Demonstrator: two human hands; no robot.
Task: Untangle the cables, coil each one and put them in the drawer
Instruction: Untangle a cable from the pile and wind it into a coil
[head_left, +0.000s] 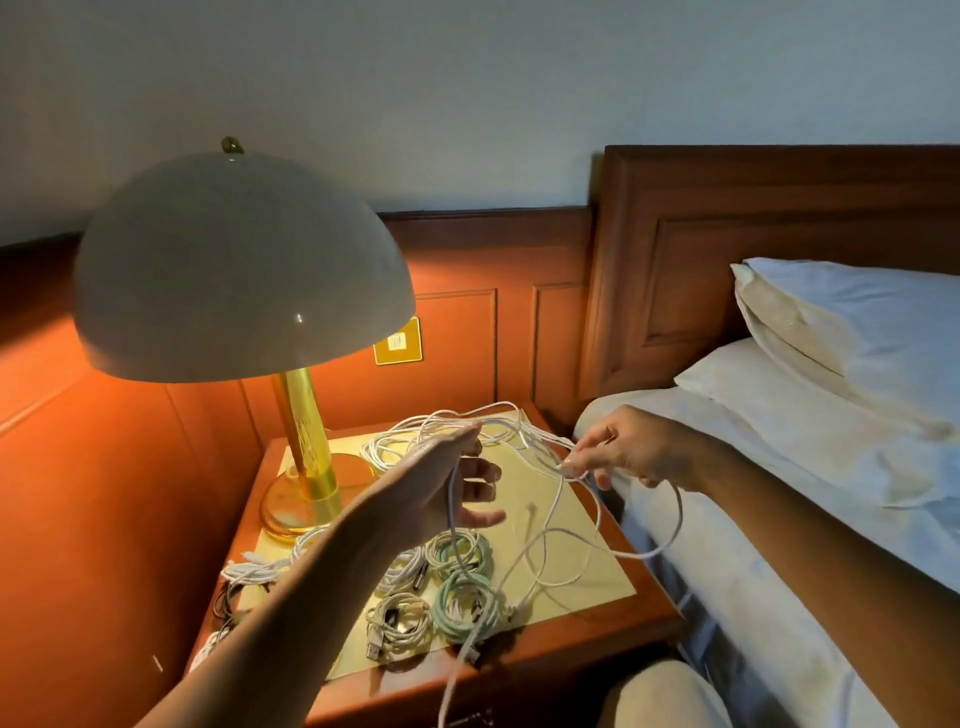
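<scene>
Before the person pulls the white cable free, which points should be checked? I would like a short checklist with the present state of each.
1. Left hand holds the white cable: ok, strand pinched at the fingertips.
2. Right hand holds the same tangle: ok, it pinches a loop.
3. Cable is free of knots: not ok, loops still cross between the hands.
4. Coiled cables lie out of the way: not ok, loose strands hang over them.
5. Lamp is apart from the tangle: cannot tell, the pile lies close to its base.
6. Drawer is open: cannot tell, out of view.
</scene>
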